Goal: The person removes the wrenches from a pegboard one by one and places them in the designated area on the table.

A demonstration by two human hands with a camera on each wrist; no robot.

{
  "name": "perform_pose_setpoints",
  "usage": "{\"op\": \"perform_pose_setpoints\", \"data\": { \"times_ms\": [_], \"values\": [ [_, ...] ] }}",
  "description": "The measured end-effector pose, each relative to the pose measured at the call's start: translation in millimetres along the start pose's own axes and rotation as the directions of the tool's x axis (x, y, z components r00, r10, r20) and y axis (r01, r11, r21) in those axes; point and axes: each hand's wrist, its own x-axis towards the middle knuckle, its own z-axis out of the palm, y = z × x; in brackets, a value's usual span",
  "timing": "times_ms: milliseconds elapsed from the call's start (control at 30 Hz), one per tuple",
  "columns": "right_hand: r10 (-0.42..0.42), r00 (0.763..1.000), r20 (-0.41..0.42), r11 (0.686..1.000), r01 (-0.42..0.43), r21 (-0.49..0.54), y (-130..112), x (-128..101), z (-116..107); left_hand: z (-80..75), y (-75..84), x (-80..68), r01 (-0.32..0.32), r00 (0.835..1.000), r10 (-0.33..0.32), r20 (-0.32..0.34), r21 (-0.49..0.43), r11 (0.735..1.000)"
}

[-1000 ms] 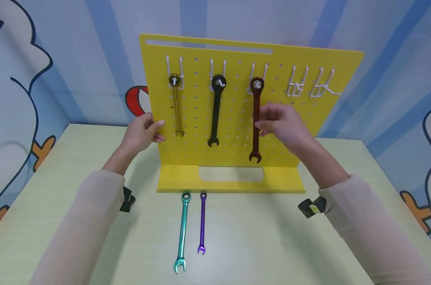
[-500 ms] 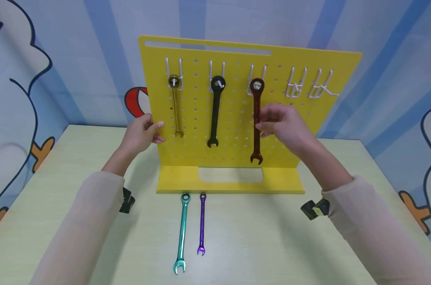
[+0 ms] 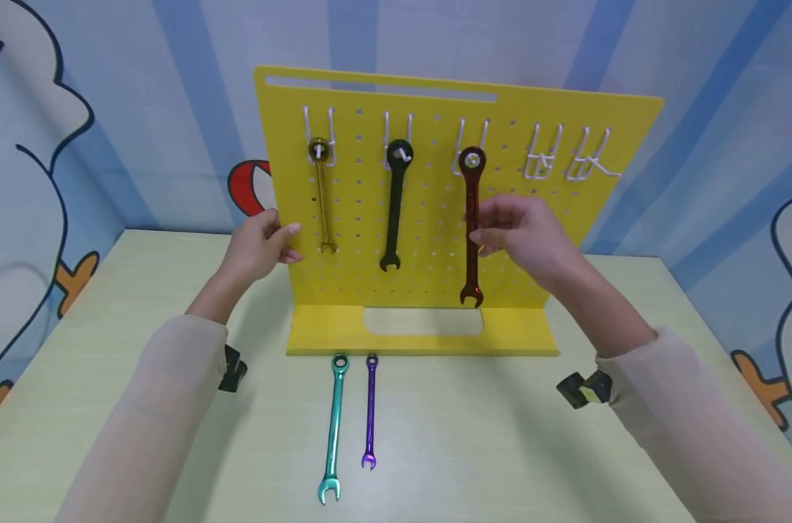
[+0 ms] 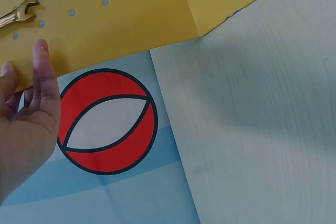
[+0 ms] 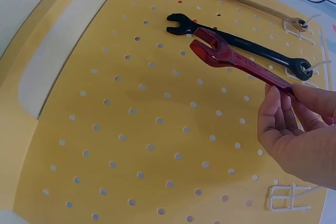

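My right hand (image 3: 523, 232) pinches a dark red wrench (image 3: 471, 218) by its shaft, between thumb and fingers. The wrench's ring end is in line with the third hook of the yellow pegboard (image 3: 435, 254), open end down. In the right wrist view its open end (image 5: 212, 51) stands out from the board. Whether the ring touches the hook is unclear. My left hand (image 3: 259, 243) grips the pegboard's left edge. A gold wrench (image 3: 324, 203) and a black wrench (image 3: 396, 203) hang from hooks to the left of the red one.
A teal wrench (image 3: 333, 428) and a purple wrench (image 3: 370, 414) lie on the pale table (image 3: 468, 436) before the board's foot. Two white hooks, one (image 3: 541, 156) beside another (image 3: 588, 160), hold nothing at the board's right. A patterned backdrop (image 3: 435, 36) stands behind.
The red wrench and my right hand have come slightly down, and the ring end sits a little lower across the hook. My left hand keeps its grip on the board.
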Motion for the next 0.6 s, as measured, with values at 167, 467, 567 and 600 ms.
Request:
{"op": "perform_pose_setpoints", "data": {
  "times_ms": [167,467,567,600],
  "values": [
    [-0.005,1.0,-0.002,1.0,0.005,-0.004,-1.5,-2.3,0.1,0.3,0.1,0.3,0.007,1.0,-0.007,0.003,0.001,1.0],
    [-0.008,1.0,-0.001,1.0,0.008,-0.012,-3.0,-7.1,0.2,-0.5,1.5,-2.0,0.001,1.0,-0.001,0.009,0.003,1.0],
    [-0.006,1.0,-0.003,1.0,0.006,-0.02,-3.4,-8.2,0.4,-0.9,1.7,-2.7,0.0,1.0,0.0,0.014,0.002,1.0],
    [-0.005,1.0,-0.004,1.0,0.005,-0.022,-3.4,-8.2,0.4,-1.0,1.9,-3.0,-0.001,1.0,0.001,0.015,0.0,1.0]
  ]
}}
